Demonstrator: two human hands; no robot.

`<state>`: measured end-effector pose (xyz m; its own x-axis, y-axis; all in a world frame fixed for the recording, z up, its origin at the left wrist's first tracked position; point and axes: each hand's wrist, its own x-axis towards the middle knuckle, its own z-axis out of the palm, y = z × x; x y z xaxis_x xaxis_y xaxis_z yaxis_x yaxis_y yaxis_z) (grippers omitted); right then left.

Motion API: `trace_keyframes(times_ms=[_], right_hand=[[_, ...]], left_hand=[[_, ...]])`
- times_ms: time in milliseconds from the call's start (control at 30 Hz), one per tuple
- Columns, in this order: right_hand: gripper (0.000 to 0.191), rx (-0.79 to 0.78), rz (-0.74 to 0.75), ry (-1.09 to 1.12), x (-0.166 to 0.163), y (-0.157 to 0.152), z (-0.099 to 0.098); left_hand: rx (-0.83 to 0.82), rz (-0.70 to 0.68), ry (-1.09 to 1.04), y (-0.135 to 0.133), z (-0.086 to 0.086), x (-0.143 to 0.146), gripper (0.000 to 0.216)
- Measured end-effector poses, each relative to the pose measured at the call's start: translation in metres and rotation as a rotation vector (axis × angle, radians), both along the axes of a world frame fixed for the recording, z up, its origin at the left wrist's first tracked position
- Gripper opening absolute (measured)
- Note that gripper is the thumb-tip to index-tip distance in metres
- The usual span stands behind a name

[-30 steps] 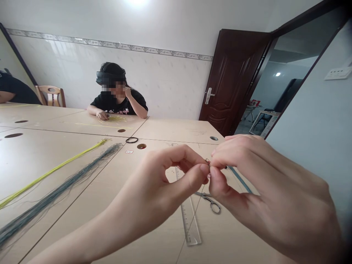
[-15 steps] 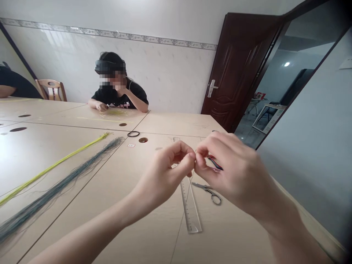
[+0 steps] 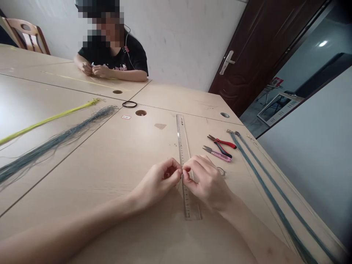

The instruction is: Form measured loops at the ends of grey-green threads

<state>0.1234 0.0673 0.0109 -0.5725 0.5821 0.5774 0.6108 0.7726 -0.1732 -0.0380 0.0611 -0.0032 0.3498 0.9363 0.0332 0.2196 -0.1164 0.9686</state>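
Observation:
Over the clear plastic ruler (image 3: pixel 188 200), my left hand (image 3: pixel 162 176) and my right hand (image 3: pixel 207 179) meet fingertip to fingertip. Each is closed in a pinch. They appear to hold a thin thread, mostly hidden by the fingers; only a faint strand shows below them. Right of the ruler lie red-and-black pliers (image 3: pixel 224 145) and pink-handled thread snips (image 3: pixel 218 153). A metal scissors handle (image 3: pixel 221 171) pokes out beyond my right hand, which covers the rest.
Yellow cords (image 3: pixel 52 120) and a grey-green thread bundle (image 3: pixel 60 141) stretch across the left. Blue-green cords (image 3: pixel 264 190) run along the right table edge. A black ring (image 3: pixel 129 104) lies near a cable hole (image 3: pixel 141 113). Opposite sits another person (image 3: pixel 115 58), hands on the table.
My view has tilted down, and both hands now appear lower, close above the ruler, still pinched together. The pliers and snips are uncovered. The person opposite has lowered a hand from the face.

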Motion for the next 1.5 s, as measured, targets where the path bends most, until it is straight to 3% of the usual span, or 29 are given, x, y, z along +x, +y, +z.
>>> trace_keyframes(times_ms=[200,400,533,867,1067,1267,1367,1500], right_hand=[[0.015,-0.014,-0.035,-0.033,0.009,0.007,0.0],[0.014,-0.087,-0.474,-0.109,0.067,0.048,-0.008],[0.028,-0.165,-0.685,-0.165,0.102,0.072,-0.023],[0.042,-0.251,-0.895,-0.173,0.124,0.097,-0.04],[0.034,-0.234,-0.869,-0.163,0.124,0.098,-0.037],[0.038,-0.042,-0.78,0.058,0.102,0.08,-0.008],[0.035,-0.012,-0.634,0.176,0.079,0.059,0.003],[0.026,-0.045,-0.347,0.211,0.042,0.026,0.004]], left_hand=[[-0.002,-0.021,0.023,0.0,-0.001,-0.002,0.016],[-0.051,-0.01,0.015,-0.004,0.005,-0.004,0.015],[-0.046,-0.021,-0.007,-0.006,0.006,-0.004,0.013],[-0.012,-0.007,-0.032,-0.009,0.009,-0.003,0.013],[0.003,-0.015,-0.053,-0.009,0.009,-0.004,0.013],[0.041,-0.015,-0.085,-0.009,0.008,-0.006,0.016],[0.078,0.004,-0.113,-0.01,0.009,-0.007,0.017],[0.138,0.026,-0.207,-0.01,0.012,-0.008,0.017]])
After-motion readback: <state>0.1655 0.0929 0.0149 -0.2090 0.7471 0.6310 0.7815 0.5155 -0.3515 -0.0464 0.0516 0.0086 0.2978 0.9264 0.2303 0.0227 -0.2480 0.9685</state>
